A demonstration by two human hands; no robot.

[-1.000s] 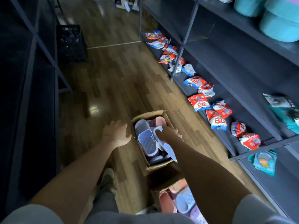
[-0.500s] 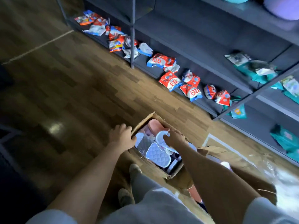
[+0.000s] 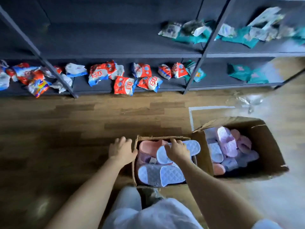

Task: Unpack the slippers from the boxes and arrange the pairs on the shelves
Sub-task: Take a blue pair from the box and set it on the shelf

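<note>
White slipper point(image 3: 192, 145) on top of the pile in the small box point(image 3: 162, 138), gripped by the right hand point(image 3: 178, 152) with curled fingers. Left hand point(image 3: 121, 151) against the box's left wall, fingers loose, holding nothing. More slippers point(image 3: 226, 142) in the big box point(image 3: 270, 146) just beside.

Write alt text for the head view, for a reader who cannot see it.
A person's right hand grips a white slipper in the near box of slippers on a wood floor, while the left hand rests against that box's left wall. A second box of slippers stands open to the right; beyond, dark shelves hold red packets.
</note>
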